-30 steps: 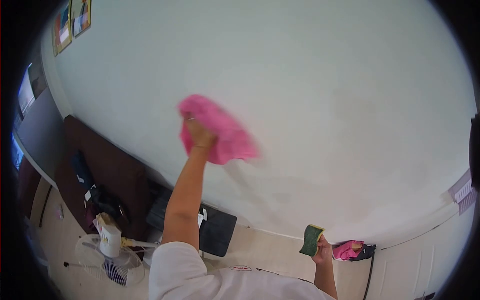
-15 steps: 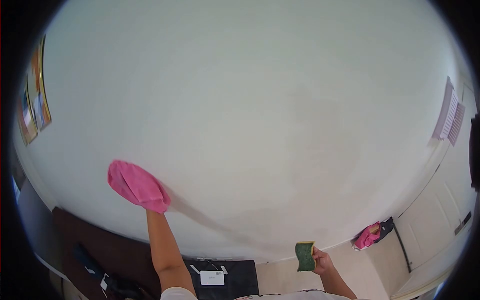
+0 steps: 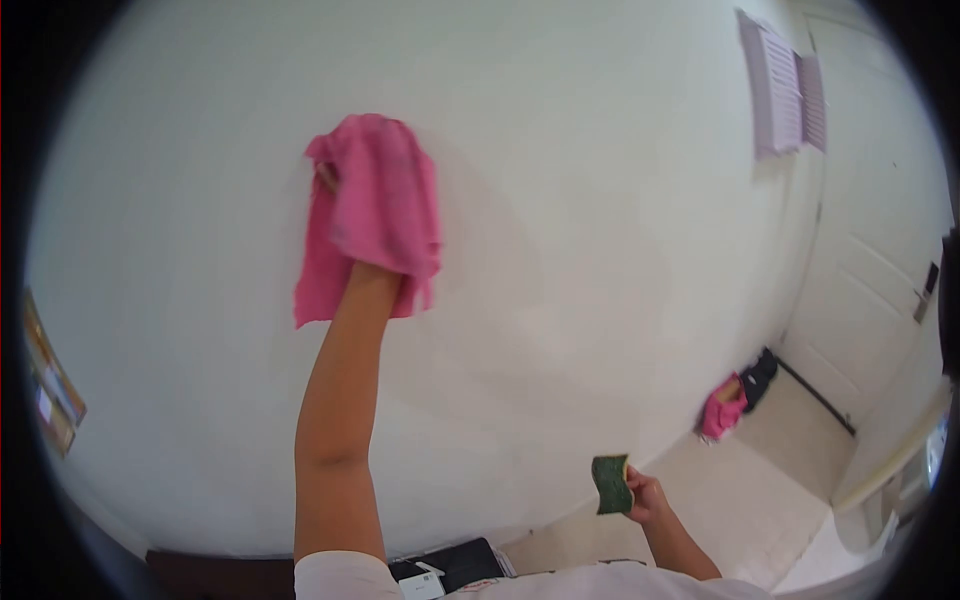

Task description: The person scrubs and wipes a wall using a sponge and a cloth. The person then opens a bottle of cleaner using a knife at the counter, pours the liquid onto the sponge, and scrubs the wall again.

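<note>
A pink cloth [image 3: 388, 195] lies against the white wall [image 3: 560, 220], draped over my left hand [image 3: 327, 179]. Only some fingertips show at the cloth's left side, gripping its fold; the rest of that hand is covered. Grey smudges mark the fabric, and its lower edges hang loose around my wrist. Low on the right, my right hand [image 3: 646, 497] pinches a scouring sponge [image 3: 612, 485] by its edge. The sponge's green scrubbing face is towards me, with a thin yellow edge, and it is held apart from the wall.
A white door [image 3: 860, 230] with a dark handle stands at the right, beside a lilac slatted holder [image 3: 780, 90] on the wall. Pink and black items [image 3: 724, 408] lie on the floor by the wall. Framed pictures [image 3: 55, 395] hang at far left; a black surface [image 3: 465, 563] is below.
My left hand has swept the cloth up and to the right along the wall, and the cloth now hangs more unfolded. The view has turned right. My right hand keeps the sponge.
</note>
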A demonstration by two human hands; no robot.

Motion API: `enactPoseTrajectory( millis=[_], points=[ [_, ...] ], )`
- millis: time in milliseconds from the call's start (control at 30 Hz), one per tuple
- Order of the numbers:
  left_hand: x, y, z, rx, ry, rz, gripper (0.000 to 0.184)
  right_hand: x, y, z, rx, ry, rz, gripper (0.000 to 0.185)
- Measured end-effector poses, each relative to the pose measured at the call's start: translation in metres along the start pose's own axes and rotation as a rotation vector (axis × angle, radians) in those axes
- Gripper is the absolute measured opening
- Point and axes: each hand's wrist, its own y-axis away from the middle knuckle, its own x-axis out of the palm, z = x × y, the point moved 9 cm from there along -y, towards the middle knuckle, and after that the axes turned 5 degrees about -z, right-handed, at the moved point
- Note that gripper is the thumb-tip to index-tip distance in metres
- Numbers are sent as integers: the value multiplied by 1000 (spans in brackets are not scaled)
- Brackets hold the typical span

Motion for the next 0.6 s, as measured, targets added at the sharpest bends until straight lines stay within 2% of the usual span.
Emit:
enactPoseTrajectory(
  millis=[100,133,200,267,333,400,433,500,533,600],
  points=[
    [-35,8,-111,196,324,33,55,-17,25,19,-61,2,-106,62],
    [-32,22,-135,216,366,46,55,-22,29,25,-68,1,-100,62],
    [-7,69,-193,394,533,185,47,-33,42,36,-103,-15,-117,61],
    [49,156,-234,501,557,271,37,-39,32,31,-128,-66,-143,61],
    [74,244,-260,591,928,302,33,-56,29,33,-156,-78,-209,60],
    [110,319,-261,577,1032,277,32,-73,31,38,-216,-134,-190,60],
    [120,339,-248,561,1088,238,30,-76,40,41,-248,-98,-277,59],
    [147,338,-215,258,1321,645,32,-69,81,49,-273,-93,-258,57],
    [161,331,-199,284,1280,517,37,-64,92,60,-308,-74,-237,55],
    [124,263,-122,209,1119,473,47,-64,131,66,-327,-60,-270,52]
  ],
)
